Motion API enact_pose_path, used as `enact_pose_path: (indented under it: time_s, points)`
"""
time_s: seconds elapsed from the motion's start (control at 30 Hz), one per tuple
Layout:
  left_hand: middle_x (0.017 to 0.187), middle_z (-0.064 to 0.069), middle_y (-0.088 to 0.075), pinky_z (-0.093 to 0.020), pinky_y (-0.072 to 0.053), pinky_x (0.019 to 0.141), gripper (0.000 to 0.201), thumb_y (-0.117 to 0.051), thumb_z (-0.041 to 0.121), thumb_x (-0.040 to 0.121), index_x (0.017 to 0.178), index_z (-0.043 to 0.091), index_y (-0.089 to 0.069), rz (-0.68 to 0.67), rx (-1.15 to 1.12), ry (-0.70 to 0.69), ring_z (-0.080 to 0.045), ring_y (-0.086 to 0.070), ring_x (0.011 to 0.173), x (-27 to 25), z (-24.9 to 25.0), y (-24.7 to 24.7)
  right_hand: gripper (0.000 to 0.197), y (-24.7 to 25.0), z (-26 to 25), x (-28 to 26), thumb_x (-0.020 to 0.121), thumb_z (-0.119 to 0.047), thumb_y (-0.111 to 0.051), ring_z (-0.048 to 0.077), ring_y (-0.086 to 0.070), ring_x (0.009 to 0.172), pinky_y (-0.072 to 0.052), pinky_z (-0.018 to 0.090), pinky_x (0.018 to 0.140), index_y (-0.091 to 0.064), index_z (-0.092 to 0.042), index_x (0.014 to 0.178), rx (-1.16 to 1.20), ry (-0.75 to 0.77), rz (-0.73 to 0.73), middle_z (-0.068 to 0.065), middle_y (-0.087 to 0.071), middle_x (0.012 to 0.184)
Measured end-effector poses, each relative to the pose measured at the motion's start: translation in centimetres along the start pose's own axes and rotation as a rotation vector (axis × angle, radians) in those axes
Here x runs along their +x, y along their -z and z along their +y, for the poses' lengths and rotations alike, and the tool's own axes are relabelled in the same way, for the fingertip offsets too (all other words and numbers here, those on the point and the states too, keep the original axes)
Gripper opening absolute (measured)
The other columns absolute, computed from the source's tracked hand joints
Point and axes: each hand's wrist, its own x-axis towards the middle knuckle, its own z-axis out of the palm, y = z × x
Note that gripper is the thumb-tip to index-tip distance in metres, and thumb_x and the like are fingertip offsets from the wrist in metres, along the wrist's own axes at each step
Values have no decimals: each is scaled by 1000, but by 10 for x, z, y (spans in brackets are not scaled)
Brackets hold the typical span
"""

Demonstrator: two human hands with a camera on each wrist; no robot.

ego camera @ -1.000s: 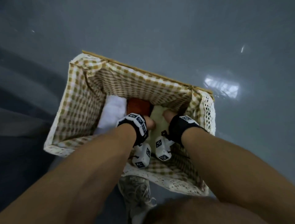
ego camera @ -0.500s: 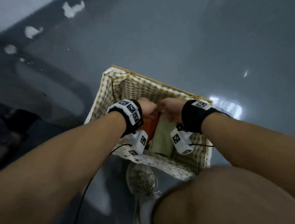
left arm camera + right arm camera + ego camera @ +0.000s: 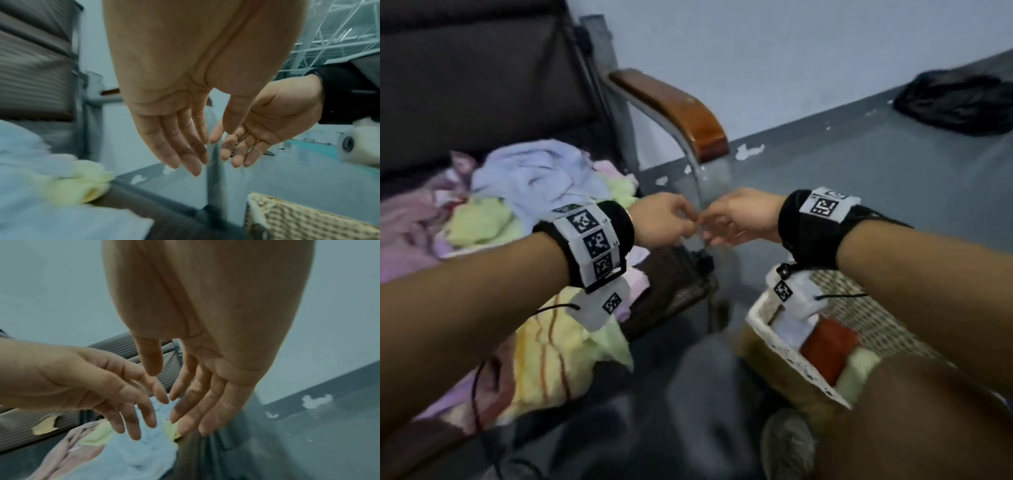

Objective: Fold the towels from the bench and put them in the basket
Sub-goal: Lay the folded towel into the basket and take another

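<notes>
A loose heap of crumpled pastel towels lies on the dark cushioned worktop, left of the gingham-lined wicker basket on the floor, which holds folded white, red and pale green towels. Above the basket's near-left corner, the left hand and right hand hover fingertip to fingertip, fingers relaxed and straight, holding nothing.
</notes>
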Motion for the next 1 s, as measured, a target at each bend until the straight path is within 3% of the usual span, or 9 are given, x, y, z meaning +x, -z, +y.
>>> enact_pose_path:
  time_s: [0.1,0.2,0.3,0.37,0.47,0.63,0.77,0.9,1.0]
  points:
    - [108,-3,-73,-31,-51,89,12,-62,25,90,102,25,-65,85,134,63,-19,-66,91,-55,-54,39,20,-60,-46,11,98,-21,-57,26,-60,87,-48,30,76,-62,-7,110,-46,59,-69,14,-68,98]
    - [125,0,-65,-31,-46,96,28,-61,34,92,119,25,-62,119,191,189,-20,-59,109,-101,-105,59,31,-118,-79,18,100,-20,-55,24,-60,84,-48,29,70,-59,0,123,-179,109,-127,13,-66,103]
    - [134,-2,-59,-28,-43,94,46,-61,40,93,134,23,-53,150,251,288,-23,-56,120,-131,-150,65,34,-166,-99,30,100,-23,-55,26,-64,92,-53,36,84,-62,0,123,-476,198,-179,12,-67,113]
    - [134,-6,-58,-25,-38,87,55,-64,35,91,141,18,-49,188,279,309,-26,-54,121,-142,-175,62,41,-188,-103,42,96,-33,-59,28,-64,108,-50,36,94,-63,-6,126,-719,282,-141,11,-65,124]
    - [126,-7,-62,-24,-38,83,48,-66,28,88,133,15,-54,203,240,350,-29,-58,116,-147,-206,51,62,-210,-92,67,94,-40,-59,29,-50,131,-42,36,107,-44,-11,146,-974,338,-79,11,-50,148]
    - [118,-4,-66,-28,-45,85,38,-65,33,89,124,18,-60,199,195,356,-23,-60,102,-138,-227,47,92,-214,-60,114,85,-65,-60,35,-53,124,-47,40,97,-34,-3,147,-1102,205,-49,19,-49,145]
    - [114,-1,-70,-37,-51,94,25,-64,27,91,114,17,-65,300,75,330,-22,-64,105,-130,-228,54,47,-194,-66,138,84,-45,-70,33,-64,97,-51,35,77,-59,-7,110,-983,175,39,15,-65,110]
    - [96,-4,-73,-33,-51,83,29,-54,38,98,97,13,-69,452,-58,309,-25,-66,88,-126,-219,56,12,-202,-83,134,87,-23,-61,27,-58,81,-40,29,59,-62,-12,82,-626,341,22,5,-62,83]
    - [79,-9,-64,-31,-45,62,47,-47,52,99,93,8,-63,547,-759,331,-24,-57,64,-125,-202,61,11,-223,-99,104,88,-16,-64,17,-66,86,-52,27,71,-64,-23,97,-357,568,-127,-1,-70,93]
